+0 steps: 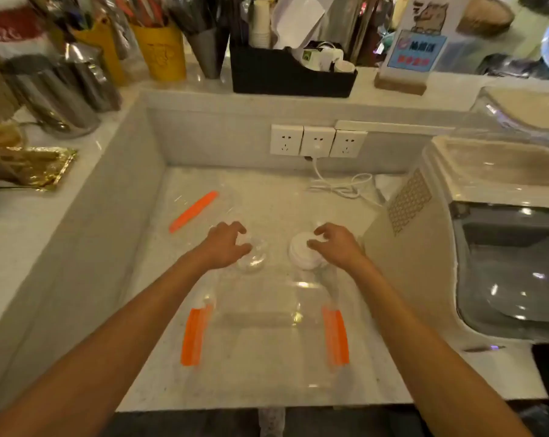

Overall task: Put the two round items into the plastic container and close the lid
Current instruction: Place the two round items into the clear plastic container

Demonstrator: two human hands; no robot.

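Over a pale stone counter (pixel 266 190), the left hand (pixel 224 246) and right hand (pixel 336 247) curl half-open around two round items (pixel 252 260) (pixel 301 255), best lifted level into the clear plastic container (pixel 263 335).

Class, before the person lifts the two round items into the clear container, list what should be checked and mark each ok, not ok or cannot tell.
1. Left hand on left round item: ok.
2. Right hand on right round item: ok.
3. Grips firm enough to lift: cannot tell.
4. Plastic container open, lid off: ok.
5. Lid within reach: ok.
6. Container has room for both: cannot tell.
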